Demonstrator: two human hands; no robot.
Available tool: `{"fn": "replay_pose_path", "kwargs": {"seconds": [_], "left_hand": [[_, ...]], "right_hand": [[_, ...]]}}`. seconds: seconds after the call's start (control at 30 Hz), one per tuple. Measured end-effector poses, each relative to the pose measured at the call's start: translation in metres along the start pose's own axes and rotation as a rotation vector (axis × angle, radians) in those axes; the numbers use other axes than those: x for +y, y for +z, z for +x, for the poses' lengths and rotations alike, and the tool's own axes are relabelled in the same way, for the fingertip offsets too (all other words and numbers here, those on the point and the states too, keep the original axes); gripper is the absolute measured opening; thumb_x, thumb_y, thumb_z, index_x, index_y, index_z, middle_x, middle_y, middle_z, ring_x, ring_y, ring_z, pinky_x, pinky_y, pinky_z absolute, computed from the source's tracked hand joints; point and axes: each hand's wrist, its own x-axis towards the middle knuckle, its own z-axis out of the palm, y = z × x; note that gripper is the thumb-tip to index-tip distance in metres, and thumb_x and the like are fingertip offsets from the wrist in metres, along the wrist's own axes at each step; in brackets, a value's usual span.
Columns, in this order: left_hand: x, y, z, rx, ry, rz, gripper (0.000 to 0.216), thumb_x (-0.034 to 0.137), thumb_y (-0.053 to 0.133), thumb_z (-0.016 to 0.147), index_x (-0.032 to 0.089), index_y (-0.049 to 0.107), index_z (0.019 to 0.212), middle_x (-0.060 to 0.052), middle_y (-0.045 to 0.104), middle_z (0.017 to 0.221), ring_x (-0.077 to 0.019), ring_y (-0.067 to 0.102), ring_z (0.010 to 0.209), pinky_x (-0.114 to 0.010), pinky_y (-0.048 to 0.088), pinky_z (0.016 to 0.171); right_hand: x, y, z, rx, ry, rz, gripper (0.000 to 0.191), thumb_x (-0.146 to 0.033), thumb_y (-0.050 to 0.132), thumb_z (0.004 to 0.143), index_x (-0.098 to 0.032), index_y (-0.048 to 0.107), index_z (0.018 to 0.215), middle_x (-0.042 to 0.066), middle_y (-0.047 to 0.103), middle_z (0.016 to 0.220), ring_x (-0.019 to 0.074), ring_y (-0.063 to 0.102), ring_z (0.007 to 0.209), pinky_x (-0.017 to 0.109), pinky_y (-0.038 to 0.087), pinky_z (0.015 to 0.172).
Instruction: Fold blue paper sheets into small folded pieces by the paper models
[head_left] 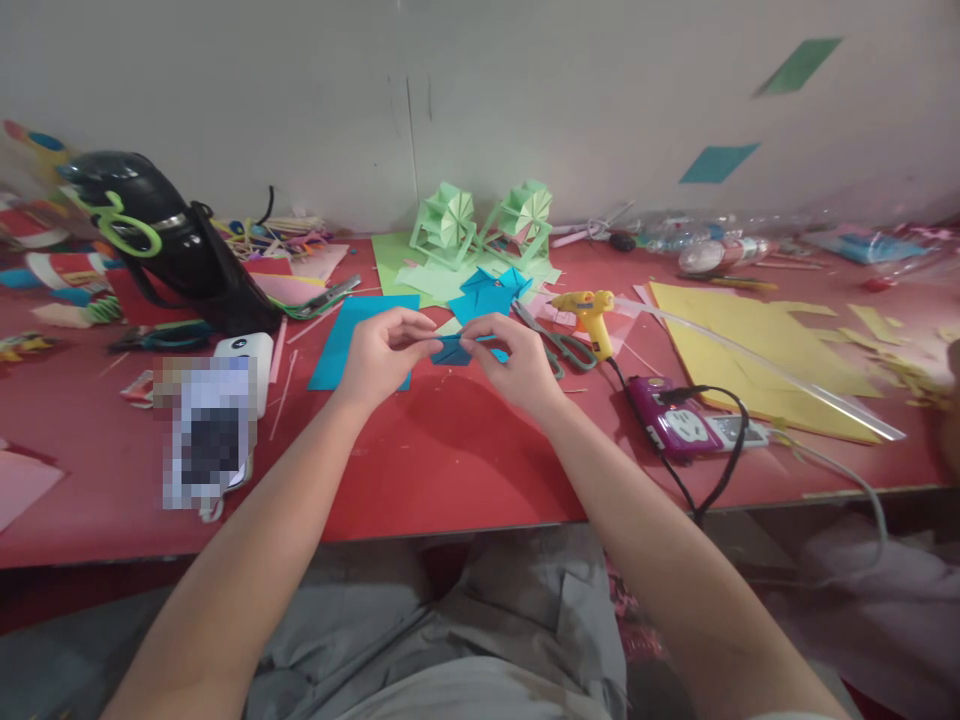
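Note:
A small folded blue paper piece [452, 350] is pinched between both hands above the red table [442, 460]. My left hand [382, 355] grips its left end with fingers curled. My right hand [516, 362] holds its right end, fingers closed on it. Just behind lie a flat blue paper sheet [346, 335] and a stack of folded blue paper shapes [491, 290]. Two green folded paper wheel models [480, 222] stand further back by the wall.
Grey scissors [559, 345] and a yellow glue gun [592, 318] lie right of my hands, its cable running to a purple power strip [679, 425]. Yellow paper [757, 345] and a clear ruler [787, 380] are at right. A black bag [180, 245] and a white device [244, 360] sit left.

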Motion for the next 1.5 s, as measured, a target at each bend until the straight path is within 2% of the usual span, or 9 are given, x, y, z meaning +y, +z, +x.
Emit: {"fn": "replay_pose_path", "kwargs": {"seconds": [0.17, 0.33, 0.6, 0.77, 0.97, 1.1, 1.3, 1.5], "left_hand": [[0.002, -0.002, 0.0, -0.022, -0.045, -0.007, 0.028, 0.03, 0.085, 0.064, 0.017, 0.069, 0.083, -0.004, 0.075, 0.075, -0.0213, 0.073, 0.075, -0.033, 0.058, 0.072], [0.002, -0.003, 0.001, -0.07, -0.009, 0.037, 0.019, 0.029, 0.081, 0.068, 0.017, 0.069, 0.078, -0.003, 0.074, 0.072, -0.0188, 0.07, 0.07, -0.031, 0.057, 0.068], [0.0, -0.002, -0.001, -0.139, 0.038, 0.126, 0.018, 0.033, 0.075, 0.076, 0.019, 0.074, 0.087, -0.005, 0.076, 0.086, -0.02, 0.071, 0.082, -0.031, 0.056, 0.072], [-0.004, 0.0, 0.0, -0.107, 0.076, 0.096, 0.013, 0.029, 0.076, 0.074, 0.018, 0.075, 0.082, -0.005, 0.077, 0.081, -0.0199, 0.071, 0.077, -0.033, 0.057, 0.074], [-0.002, 0.002, -0.003, -0.141, 0.09, 0.124, 0.02, 0.031, 0.075, 0.077, 0.018, 0.076, 0.092, -0.006, 0.077, 0.087, -0.0202, 0.071, 0.08, -0.032, 0.057, 0.075], [0.0, 0.004, -0.004, -0.186, 0.145, 0.237, 0.015, 0.033, 0.071, 0.081, 0.019, 0.075, 0.084, -0.005, 0.076, 0.087, -0.019, 0.069, 0.079, -0.03, 0.054, 0.072], [0.007, 0.002, -0.004, -0.138, 0.169, 0.313, 0.011, 0.027, 0.068, 0.081, 0.021, 0.071, 0.071, -0.003, 0.074, 0.075, -0.0186, 0.066, 0.072, -0.031, 0.052, 0.069], [0.005, 0.003, -0.004, -0.115, 0.192, 0.303, 0.01, 0.028, 0.066, 0.082, 0.021, 0.07, 0.076, -0.003, 0.072, 0.076, -0.0177, 0.064, 0.072, -0.03, 0.051, 0.069]], "right_hand": [[0.0, 0.0, 0.0, -0.018, -0.011, -0.016, 0.007, -0.024, 0.06, 0.091, -0.02, 0.064, 0.086, 0.006, 0.069, 0.094, 0.0175, 0.066, 0.089, 0.032, 0.057, 0.078], [0.0, 0.0, 0.0, -0.039, -0.013, -0.026, 0.008, -0.025, 0.06, 0.092, -0.02, 0.064, 0.087, 0.006, 0.07, 0.094, 0.0178, 0.066, 0.088, 0.033, 0.057, 0.078], [0.001, 0.002, -0.001, -0.016, 0.05, 0.0, 0.009, -0.029, 0.064, 0.09, -0.02, 0.064, 0.088, 0.004, 0.07, 0.089, 0.0161, 0.067, 0.081, 0.032, 0.057, 0.076], [0.0, 0.004, -0.001, -0.009, 0.079, 0.052, 0.017, -0.032, 0.068, 0.087, -0.02, 0.065, 0.099, 0.005, 0.071, 0.092, 0.0165, 0.067, 0.083, 0.032, 0.056, 0.076], [0.0, 0.002, 0.001, -0.091, 0.103, 0.004, 0.018, -0.036, 0.062, 0.091, -0.019, 0.066, 0.085, 0.004, 0.071, 0.086, 0.0162, 0.064, 0.078, 0.032, 0.053, 0.073], [0.001, 0.002, 0.0, -0.098, 0.07, -0.02, 0.019, -0.036, 0.061, 0.092, -0.019, 0.065, 0.084, 0.005, 0.07, 0.085, 0.0166, 0.063, 0.077, 0.032, 0.052, 0.072], [-0.001, 0.005, -0.001, -0.091, 0.102, -0.002, 0.018, -0.038, 0.063, 0.09, -0.02, 0.068, 0.089, 0.005, 0.072, 0.089, 0.0174, 0.066, 0.081, 0.033, 0.054, 0.074], [0.001, 0.002, 0.0, -0.096, 0.085, -0.042, 0.018, -0.037, 0.063, 0.09, -0.02, 0.068, 0.086, 0.004, 0.071, 0.086, 0.0164, 0.064, 0.078, 0.031, 0.053, 0.072]]}}
